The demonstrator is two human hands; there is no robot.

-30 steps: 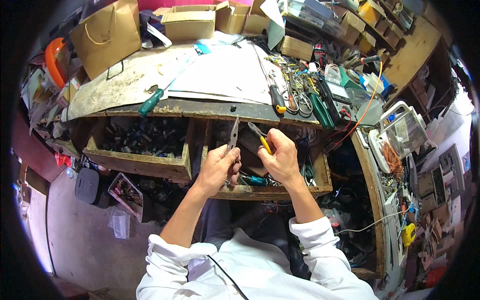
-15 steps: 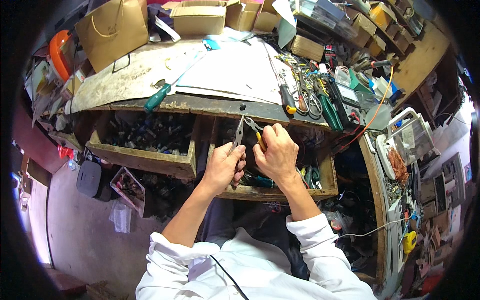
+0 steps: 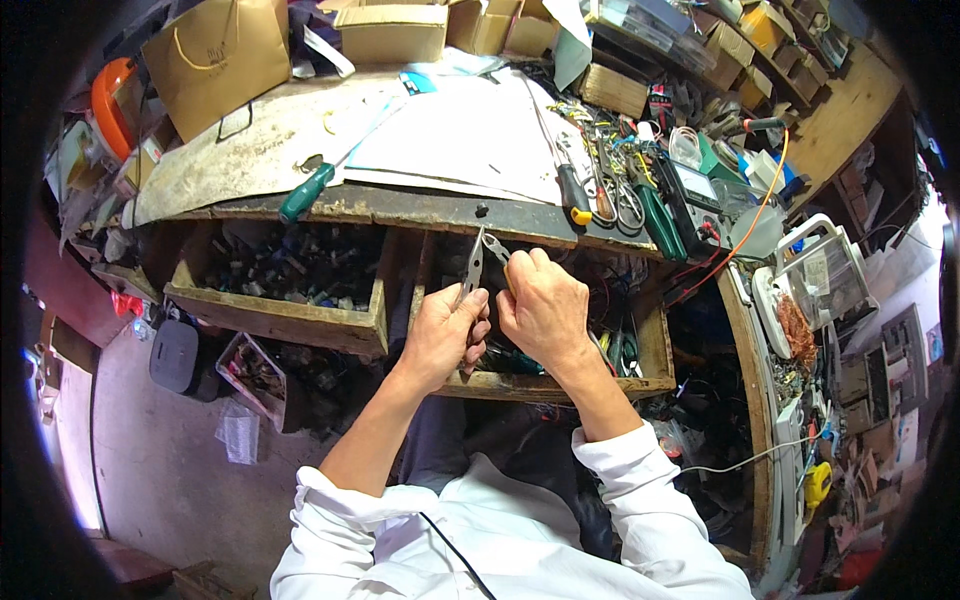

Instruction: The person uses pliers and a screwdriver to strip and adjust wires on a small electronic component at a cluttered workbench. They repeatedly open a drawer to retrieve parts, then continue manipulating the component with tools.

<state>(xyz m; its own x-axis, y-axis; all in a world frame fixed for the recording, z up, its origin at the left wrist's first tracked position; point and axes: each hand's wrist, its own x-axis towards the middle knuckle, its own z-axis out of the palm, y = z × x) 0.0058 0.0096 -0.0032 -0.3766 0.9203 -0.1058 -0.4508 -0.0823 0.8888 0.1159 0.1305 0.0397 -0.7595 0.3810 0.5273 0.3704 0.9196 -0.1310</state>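
Gripping long-nose pliers (image 3: 474, 269) at frame centre, the left hand (image 3: 443, 332) neighboured the right hand (image 3: 546, 308), closed around yellow-handled pliers (image 3: 497, 249).

A cluttered workshop around me, worn wooden bench (image 3: 430, 211), screwdrivers (image 3: 308, 192) on top, drawer (image 3: 275, 318) of small parts (image 3: 290, 265), cardboard boxes (image 3: 390, 40) behind.

A brown paper bag (image 3: 222, 85) stands left of a cardboard box (image 3: 390, 38).

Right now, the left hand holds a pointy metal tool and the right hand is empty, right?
Not quite: the head view shows the right hand gripping pliers, not empty. The left hand does hold a pointy metal tool.
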